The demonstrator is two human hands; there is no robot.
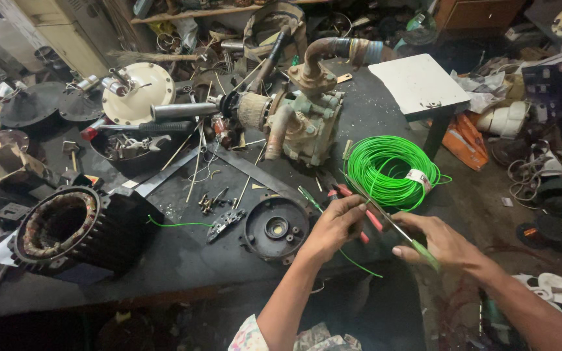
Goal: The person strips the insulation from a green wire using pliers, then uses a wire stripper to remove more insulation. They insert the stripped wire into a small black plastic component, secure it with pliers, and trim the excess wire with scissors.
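My left hand (332, 226) is at the front edge of the dark workbench (183, 260), fingers pinched on a thin green wire (361, 265) that trails down off the bench. My right hand (438, 242) grips a green-handled tool (425, 255); its slim metal shaft runs up-left to my left fingertips. Red-handled pliers (373, 220) lie under and between the hands. A coil of green wire (385, 170) rests just beyond them. I cannot tell whether the pinched wire comes from the coil.
A ribbed motor stator (66, 226) sits at the left, a round black end cover (276, 229) by my left hand, and a cut green wire piece (178, 225) between. A corroded pump assembly (307, 120) stands behind. A white stool (417, 83) and floor clutter lie right.
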